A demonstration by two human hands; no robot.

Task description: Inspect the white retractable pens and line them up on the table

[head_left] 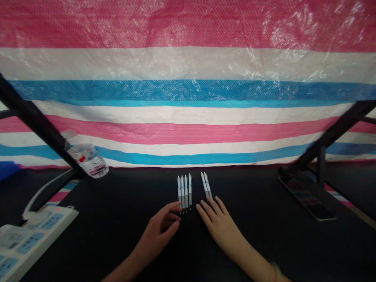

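Several white pens with grey grips point(182, 188) lie side by side in a row on the black table, tips toward me. My left hand point(161, 227) is at the lower left of that row, with fingers loosely curved and a gap between thumb and index finger. Its index fingertip overlaps the leftmost pen's tip; whether it touches cannot be made out. To the right, two more pens point(205, 183) lie close together at a slight slant. My right hand point(217, 221) rests palm down with fingers spread, covering their lower ends.
A white power strip point(38, 243) with a plugged-in cable sits at left. Behind it, a clear plastic cup point(92, 160) stands near a black slanted bar point(44, 125). A phone point(307, 197) lies at right by another bar point(329, 135). Striped sheeting point(188, 133) closes off the back.
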